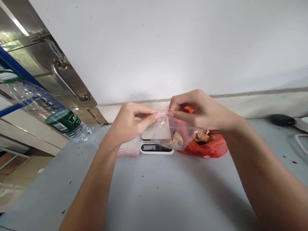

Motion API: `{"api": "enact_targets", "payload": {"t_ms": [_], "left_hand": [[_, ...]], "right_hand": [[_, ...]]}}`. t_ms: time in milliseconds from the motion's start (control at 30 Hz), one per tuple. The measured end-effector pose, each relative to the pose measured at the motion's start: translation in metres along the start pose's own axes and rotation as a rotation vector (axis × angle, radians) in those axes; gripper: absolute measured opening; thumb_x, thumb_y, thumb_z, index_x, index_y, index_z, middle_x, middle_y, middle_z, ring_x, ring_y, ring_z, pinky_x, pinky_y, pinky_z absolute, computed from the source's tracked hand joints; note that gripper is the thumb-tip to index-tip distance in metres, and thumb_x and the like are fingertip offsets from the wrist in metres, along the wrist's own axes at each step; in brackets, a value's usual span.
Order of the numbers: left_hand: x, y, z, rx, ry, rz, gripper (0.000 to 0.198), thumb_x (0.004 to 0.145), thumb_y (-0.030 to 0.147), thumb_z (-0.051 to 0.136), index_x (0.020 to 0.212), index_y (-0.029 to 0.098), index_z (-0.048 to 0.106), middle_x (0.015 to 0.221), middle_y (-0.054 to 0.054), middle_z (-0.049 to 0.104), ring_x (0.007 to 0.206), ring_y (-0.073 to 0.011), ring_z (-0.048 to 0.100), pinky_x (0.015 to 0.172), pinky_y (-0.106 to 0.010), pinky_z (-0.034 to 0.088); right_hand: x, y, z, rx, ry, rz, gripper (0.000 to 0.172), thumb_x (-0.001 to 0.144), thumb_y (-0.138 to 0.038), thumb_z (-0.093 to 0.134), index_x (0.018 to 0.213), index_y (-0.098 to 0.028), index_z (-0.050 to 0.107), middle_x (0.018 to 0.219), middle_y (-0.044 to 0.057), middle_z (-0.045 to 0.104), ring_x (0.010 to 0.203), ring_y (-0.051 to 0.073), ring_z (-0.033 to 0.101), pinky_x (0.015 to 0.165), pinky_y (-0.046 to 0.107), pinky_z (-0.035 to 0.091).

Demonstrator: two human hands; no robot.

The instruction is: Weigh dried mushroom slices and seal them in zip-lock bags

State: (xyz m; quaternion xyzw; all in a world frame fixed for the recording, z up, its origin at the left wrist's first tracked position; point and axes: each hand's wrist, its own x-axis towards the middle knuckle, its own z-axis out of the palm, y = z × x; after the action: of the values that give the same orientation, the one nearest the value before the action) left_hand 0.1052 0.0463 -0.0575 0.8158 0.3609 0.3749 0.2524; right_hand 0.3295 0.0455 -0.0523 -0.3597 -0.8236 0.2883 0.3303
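Observation:
My left hand [133, 122] and my right hand [194, 110] both pinch the top edge of a clear zip bag [185, 130]. The bag hangs between them with a few brown dried pieces [176, 139] at its bottom. Behind and below it lies a white digital scale [157, 148], its display reading 0.0 and its plate partly seen through the plastic. To the right, under my right hand, a red plastic bag [216, 149] stands open with more brown dried slices [204, 136] inside. A stack of empty zip bags [128, 149] with red edges lies left of the scale.
A large water bottle [60, 120] with a green label stands at the table's left edge. Behind it is a metal door with a handle [68, 85]. A white wall [168, 48] closes off the back. A black object [281, 120] and a white cable [298, 139] lie far right.

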Motion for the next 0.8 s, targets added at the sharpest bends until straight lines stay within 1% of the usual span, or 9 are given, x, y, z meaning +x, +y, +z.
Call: {"api": "enact_targets", "payload": {"t_ms": [67,167,267,367,433,500,567,733,800], "left_hand": [[0.0,0.001,-0.001,0.001,-0.003,0.009,0.02,0.09,0.028,0.072,0.076,0.022,0.084,0.078,-0.003,0.082,0.075,-0.0207,0.075,0.068,-0.029,0.058],[0.0,0.001,-0.002,-0.012,0.002,0.011,0.019,0.09,0.028,0.071,0.078,0.022,0.084,0.08,-0.003,0.082,0.077,-0.0215,0.076,0.069,-0.03,0.059],[0.0,0.001,-0.001,0.005,-0.007,0.009,0.022,0.09,0.029,0.07,0.075,0.022,0.083,0.078,-0.003,0.082,0.077,-0.0217,0.076,0.069,-0.03,0.059],[0.0,0.001,0.0,0.032,0.005,0.02,0.023,0.09,0.029,0.07,0.071,0.021,0.082,0.074,-0.003,0.08,0.074,-0.0211,0.075,0.066,-0.029,0.057],[0.0,0.001,-0.001,0.044,0.019,0.026,0.022,0.089,0.028,0.071,0.071,0.021,0.082,0.074,-0.003,0.08,0.073,-0.0211,0.074,0.064,-0.029,0.056],[0.0,0.001,-0.003,0.054,0.033,0.029,0.021,0.088,0.027,0.07,0.07,0.021,0.081,0.073,-0.003,0.08,0.072,-0.0211,0.074,0.063,-0.029,0.056],[0.0,0.002,-0.006,0.057,0.052,0.033,0.023,0.088,0.026,0.069,0.069,0.021,0.08,0.072,-0.003,0.079,0.071,-0.0205,0.074,0.062,-0.028,0.056],[0.001,0.005,-0.008,0.045,0.099,0.053,0.02,0.088,0.025,0.068,0.072,0.021,0.079,0.074,-0.002,0.079,0.072,-0.0178,0.073,0.07,-0.027,0.059],[0.001,0.005,-0.006,0.024,0.069,0.062,0.016,0.087,0.029,0.072,0.076,0.021,0.08,0.077,-0.002,0.08,0.073,-0.018,0.072,0.07,-0.027,0.059]], "right_hand": [[0.001,0.0,0.002,0.006,0.009,0.003,0.032,0.089,-0.039,0.071,0.064,-0.025,0.058,0.055,-0.003,0.051,0.053,0.013,0.04,0.05,0.032,0.029],[0.002,0.0,0.004,0.06,-0.005,0.029,0.028,0.09,-0.038,0.071,0.067,-0.024,0.062,0.058,-0.002,0.057,0.053,0.013,0.044,0.049,0.032,0.031],[0.003,0.001,0.005,0.06,-0.021,-0.021,0.027,0.091,-0.037,0.07,0.068,-0.024,0.063,0.058,-0.002,0.056,0.053,0.013,0.043,0.049,0.031,0.031],[0.003,0.004,0.004,0.058,0.001,-0.071,0.028,0.09,-0.038,0.071,0.068,-0.023,0.064,0.057,-0.003,0.055,0.053,0.012,0.043,0.05,0.029,0.033],[0.002,0.007,0.003,0.09,0.009,-0.024,0.028,0.089,-0.042,0.073,0.071,-0.022,0.068,0.059,-0.002,0.059,0.054,0.012,0.047,0.05,0.029,0.035],[0.0,0.011,-0.001,0.129,-0.014,0.047,0.029,0.087,-0.047,0.075,0.073,-0.022,0.071,0.063,0.0,0.065,0.056,0.013,0.053,0.051,0.029,0.038],[-0.003,0.015,-0.006,0.133,-0.034,0.091,0.029,0.086,-0.046,0.074,0.074,-0.021,0.071,0.066,0.002,0.067,0.059,0.015,0.056,0.053,0.03,0.041],[-0.004,0.016,-0.01,0.061,-0.024,0.055,0.022,0.087,-0.036,0.069,0.071,-0.022,0.068,0.06,0.0,0.062,0.055,0.015,0.051,0.053,0.031,0.038],[-0.003,0.012,-0.006,0.093,-0.027,0.032,0.022,0.088,-0.036,0.071,0.071,-0.023,0.067,0.059,-0.001,0.061,0.055,0.015,0.051,0.052,0.031,0.037]]}}
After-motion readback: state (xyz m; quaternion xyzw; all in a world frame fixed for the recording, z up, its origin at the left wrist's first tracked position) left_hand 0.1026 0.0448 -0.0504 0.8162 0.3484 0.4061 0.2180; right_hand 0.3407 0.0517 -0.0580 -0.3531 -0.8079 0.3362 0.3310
